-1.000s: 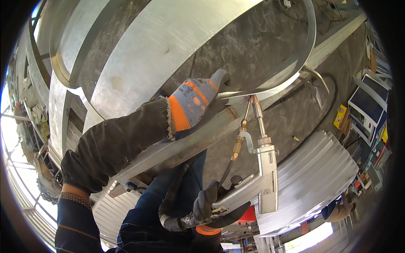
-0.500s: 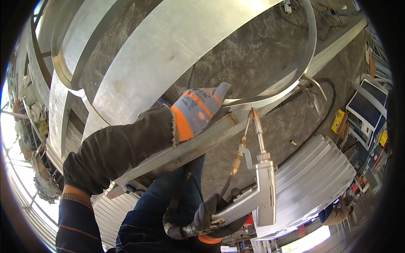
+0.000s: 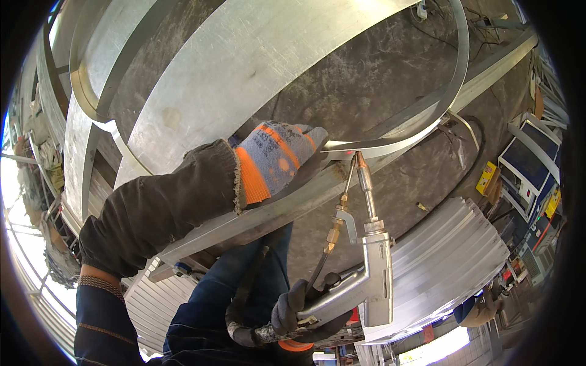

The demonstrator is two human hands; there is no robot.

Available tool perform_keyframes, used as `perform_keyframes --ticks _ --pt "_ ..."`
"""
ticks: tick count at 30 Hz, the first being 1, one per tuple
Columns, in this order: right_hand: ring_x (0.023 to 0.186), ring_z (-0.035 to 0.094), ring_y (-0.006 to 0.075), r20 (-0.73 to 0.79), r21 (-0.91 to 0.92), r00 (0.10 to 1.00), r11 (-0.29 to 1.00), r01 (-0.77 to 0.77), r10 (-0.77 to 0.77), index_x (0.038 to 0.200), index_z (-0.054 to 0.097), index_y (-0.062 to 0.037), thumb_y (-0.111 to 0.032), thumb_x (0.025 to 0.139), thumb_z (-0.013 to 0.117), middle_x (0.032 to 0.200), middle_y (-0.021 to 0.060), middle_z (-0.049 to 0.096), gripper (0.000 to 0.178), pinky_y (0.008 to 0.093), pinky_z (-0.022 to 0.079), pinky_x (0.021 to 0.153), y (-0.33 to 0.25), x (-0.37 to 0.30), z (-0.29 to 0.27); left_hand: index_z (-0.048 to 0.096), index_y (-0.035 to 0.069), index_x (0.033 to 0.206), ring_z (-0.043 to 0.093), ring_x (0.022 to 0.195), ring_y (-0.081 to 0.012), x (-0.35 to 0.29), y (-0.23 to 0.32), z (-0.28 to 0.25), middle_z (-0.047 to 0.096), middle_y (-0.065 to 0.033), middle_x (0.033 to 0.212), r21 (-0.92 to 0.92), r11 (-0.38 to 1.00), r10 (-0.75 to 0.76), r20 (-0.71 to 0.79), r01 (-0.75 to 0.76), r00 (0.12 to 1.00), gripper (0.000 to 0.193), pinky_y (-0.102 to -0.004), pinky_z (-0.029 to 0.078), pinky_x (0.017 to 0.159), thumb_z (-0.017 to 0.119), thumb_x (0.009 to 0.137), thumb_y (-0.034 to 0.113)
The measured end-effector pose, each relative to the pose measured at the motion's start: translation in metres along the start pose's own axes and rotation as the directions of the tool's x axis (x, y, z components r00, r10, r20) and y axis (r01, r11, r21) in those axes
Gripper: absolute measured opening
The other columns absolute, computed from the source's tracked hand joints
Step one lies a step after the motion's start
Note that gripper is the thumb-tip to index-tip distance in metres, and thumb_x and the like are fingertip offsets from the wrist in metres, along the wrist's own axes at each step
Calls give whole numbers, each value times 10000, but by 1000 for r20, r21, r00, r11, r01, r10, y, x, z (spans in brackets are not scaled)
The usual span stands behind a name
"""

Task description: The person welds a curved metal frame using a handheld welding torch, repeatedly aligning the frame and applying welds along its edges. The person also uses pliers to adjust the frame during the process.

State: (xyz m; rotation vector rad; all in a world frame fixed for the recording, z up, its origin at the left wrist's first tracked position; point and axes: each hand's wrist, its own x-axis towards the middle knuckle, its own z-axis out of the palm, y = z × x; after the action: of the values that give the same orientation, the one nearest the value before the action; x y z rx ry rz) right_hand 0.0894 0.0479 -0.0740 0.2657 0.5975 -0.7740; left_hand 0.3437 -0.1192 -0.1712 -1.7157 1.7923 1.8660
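Curving away to the right from the left grip (image 3: 281, 160), the bright metal strip (image 3: 408, 144) lies along a straight metal bar (image 3: 244, 222), its near end at the gloved fingertips. That grip looks closed, pinching the strip's end, its palm side hidden. Below and to the right, the dark-gloved right grip (image 3: 288, 312) is wrapped around the handle of a silver torch gun (image 3: 377, 268); its copper nozzle (image 3: 359, 160) points up at the strip just right of the left fingertips. Whether nozzle and strip touch, I cannot tell.

That nearness seems the chief risk: a small leftward swing of the right grip could bring the nozzle onto the left glove. Loosened left fingers might let the strip shift on the bar, and the dark hose (image 3: 235, 323) looping beside the right grip could catch and drag the gun off line.

Up and left of the left grip spreads a broad curved sheet (image 3: 201, 85). Right of the right grip, a stack of ribbed metal (image 3: 439, 256) might hinder a wide rightward sweep; a yellow box (image 3: 486, 178) sits beyond it.
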Motion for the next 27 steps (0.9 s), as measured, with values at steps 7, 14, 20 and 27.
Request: perform_keyframes --ticks 7,14,20,27 --pt "603 557 207 -5 93 998 994 57 -57 1579 365 -320 -724 1004 384 1007 140 519 703 393 511 521 8 5 1 475 0 1483 679 1061 -118 4 -12 -4 657 -130 1268 -525 834 -124 118 168 985 491 -235 589 914 593 1058 216" --pt "613 573 221 -55 79 998 996 48 -43 1568 398 -291 -723 1005 377 997 159 520 709 389 515 513 7 1 0 454 -42 1484 669 1106 -229 -1 -7 -2 621 -194 1287 -221 975 -33 -114 7 993 547 -311 548 998 606 990 134" --pt "616 574 231 -118 107 988 988 115 -102 1573 398 -292 -714 1016 325 987 166 523 702 392 517 504 10 0 9 547 46 1216 671 1084 -306 4 -5 1 616 -171 1180 47 981 192 -166 -187 967 273 -396 554 859 625 980 159" --pt "609 563 233 -75 125 992 986 110 -101 1576 392 -293 -705 1022 306 987 161 519 697 395 512 508 9 4 11 567 40 1233 678 979 -245 13 -10 -6 641 -136 1085 -53 974 209 -169 -221 963 302 -363 562 813 654 957 125"
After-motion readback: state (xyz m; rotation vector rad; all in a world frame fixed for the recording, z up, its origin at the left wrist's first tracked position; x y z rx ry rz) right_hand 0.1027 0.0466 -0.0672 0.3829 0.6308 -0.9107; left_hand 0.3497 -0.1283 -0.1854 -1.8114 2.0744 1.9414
